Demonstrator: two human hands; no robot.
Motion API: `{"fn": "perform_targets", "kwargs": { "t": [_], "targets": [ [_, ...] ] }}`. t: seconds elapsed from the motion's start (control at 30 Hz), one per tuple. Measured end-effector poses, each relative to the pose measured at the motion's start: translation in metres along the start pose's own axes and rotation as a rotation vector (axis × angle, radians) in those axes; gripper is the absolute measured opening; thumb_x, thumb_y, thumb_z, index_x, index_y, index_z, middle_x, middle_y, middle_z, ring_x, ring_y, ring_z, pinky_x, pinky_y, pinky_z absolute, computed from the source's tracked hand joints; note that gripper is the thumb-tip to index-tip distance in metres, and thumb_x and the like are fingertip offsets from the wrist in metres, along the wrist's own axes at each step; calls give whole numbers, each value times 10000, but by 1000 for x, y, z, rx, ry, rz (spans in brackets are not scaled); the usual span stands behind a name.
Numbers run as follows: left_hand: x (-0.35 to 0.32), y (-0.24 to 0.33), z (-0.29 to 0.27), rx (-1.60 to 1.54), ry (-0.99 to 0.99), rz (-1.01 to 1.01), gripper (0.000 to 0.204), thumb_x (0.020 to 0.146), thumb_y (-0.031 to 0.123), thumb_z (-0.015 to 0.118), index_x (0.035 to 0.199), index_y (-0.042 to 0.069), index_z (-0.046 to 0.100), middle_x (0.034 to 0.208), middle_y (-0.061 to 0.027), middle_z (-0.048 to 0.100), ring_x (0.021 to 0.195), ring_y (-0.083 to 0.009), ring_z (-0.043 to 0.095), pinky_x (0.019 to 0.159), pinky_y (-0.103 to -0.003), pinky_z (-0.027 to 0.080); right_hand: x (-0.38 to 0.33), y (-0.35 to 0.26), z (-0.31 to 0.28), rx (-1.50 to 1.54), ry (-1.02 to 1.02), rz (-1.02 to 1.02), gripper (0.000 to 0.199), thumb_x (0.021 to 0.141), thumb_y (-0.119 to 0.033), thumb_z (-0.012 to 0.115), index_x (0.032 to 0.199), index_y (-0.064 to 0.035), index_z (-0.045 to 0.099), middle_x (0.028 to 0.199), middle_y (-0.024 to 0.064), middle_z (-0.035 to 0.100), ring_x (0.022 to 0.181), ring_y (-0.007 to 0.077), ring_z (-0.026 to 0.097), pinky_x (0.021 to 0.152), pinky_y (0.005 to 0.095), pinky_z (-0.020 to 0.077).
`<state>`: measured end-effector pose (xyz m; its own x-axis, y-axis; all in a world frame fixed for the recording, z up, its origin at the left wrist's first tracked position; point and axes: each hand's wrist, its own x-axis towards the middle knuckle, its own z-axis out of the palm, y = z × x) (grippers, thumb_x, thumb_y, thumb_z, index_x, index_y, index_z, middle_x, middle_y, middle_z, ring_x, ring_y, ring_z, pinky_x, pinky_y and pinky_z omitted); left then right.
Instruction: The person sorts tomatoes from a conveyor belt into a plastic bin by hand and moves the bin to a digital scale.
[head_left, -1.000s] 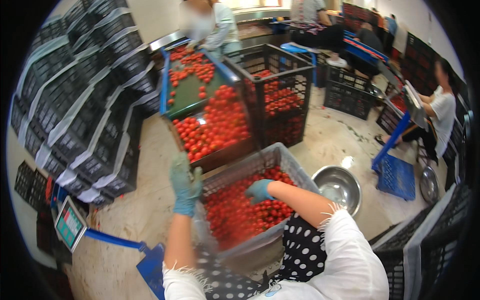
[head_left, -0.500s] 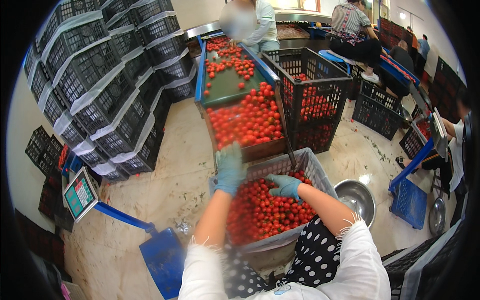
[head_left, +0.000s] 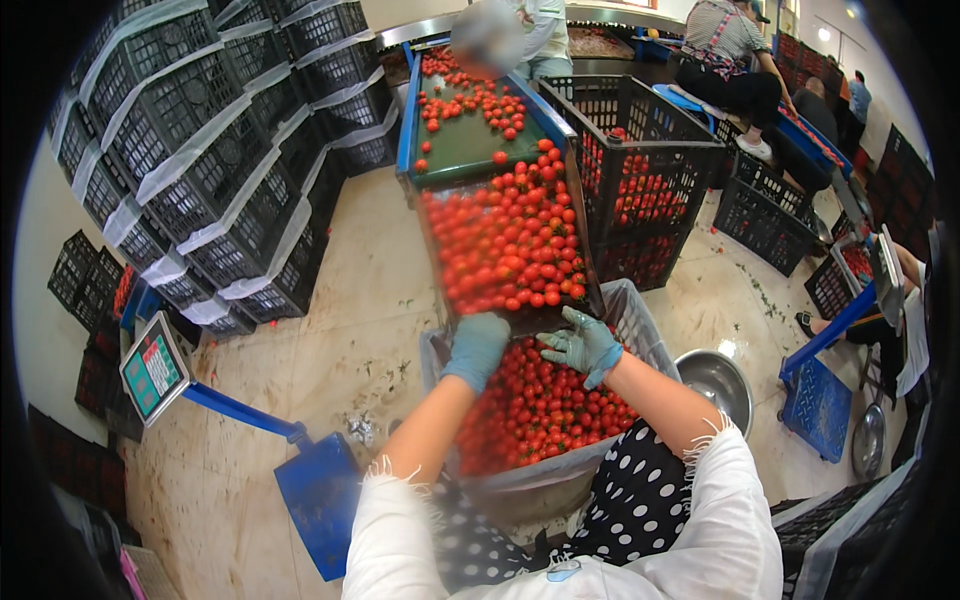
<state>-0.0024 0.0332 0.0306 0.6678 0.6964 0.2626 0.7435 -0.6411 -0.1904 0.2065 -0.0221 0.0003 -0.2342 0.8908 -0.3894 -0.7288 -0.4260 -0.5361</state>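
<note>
A long sorting chute with blue side rails and a green belt (head_left: pixel 470 140) runs lengthwise away from the person, its lower end pointing at them and ending just above a grey plastic crate lined with clear film (head_left: pixel 640 320); small red cherry tomatoes (head_left: pixel 505 240) crowd the lower stretch of the chute, and more fill the crate. The left hand (head_left: pixel 477 345), in a blue-green glove, rests at the chute's lower lip with fingers curled loosely downward, touching the edge; its grip is not clenched, and whether it holds any fruit cannot be told. The right hand (head_left: pixel 583 343), gloved alike, lies just beside it with fingers spread, its grip released, over the tomatoes in the crate. A round steel bowl (head_left: pixel 715 380) sits on the floor right of the crate; a blue platform scale (head_left: pixel 320 500) stands to the left; black empty crates (head_left: pixel 210 170) are stacked beyond.
</note>
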Motion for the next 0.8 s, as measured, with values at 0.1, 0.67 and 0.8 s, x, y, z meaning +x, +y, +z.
{"fn": "perform_targets", "kwargs": {
  "t": [0.1, 0.67, 0.8],
  "targets": [
    [-2, 1, 8, 9, 76, 11, 57, 685, 116, 607, 736, 90, 613, 748, -113, 594, 701, -279, 597, 622, -397, 480, 5, 4, -6, 96, -23, -5, 210, 897, -310, 515, 1004, -132, 545, 1027, 162, 557, 975, 333, 590, 807, 511, 496],
    [11, 7, 3, -173, 161, -226, 1131, 569, 566, 740, 1440, 176, 135, 1446, -284, 33, 1301, -534, 46, 1016, -615, 154, 18, 24, -31, 14, 103, 135, 347, 870, -406, 509, 1102, -150, 542, 1000, 96, 609, 947, 268, 583, 832, 496, 437],
    [7, 15, 14, -139, 33, -216, 1032, 626, 446, 751, 1432, 201, 154, 1426, -263, 126, 1285, -539, 102, 1012, -634, 175, 23, 27, -33, -43, 152, 198, 503, 840, -472, 548, 1233, -172, 452, 1102, 91, 557, 1035, 289, 520, 855, 513, 419]
  ]
}}
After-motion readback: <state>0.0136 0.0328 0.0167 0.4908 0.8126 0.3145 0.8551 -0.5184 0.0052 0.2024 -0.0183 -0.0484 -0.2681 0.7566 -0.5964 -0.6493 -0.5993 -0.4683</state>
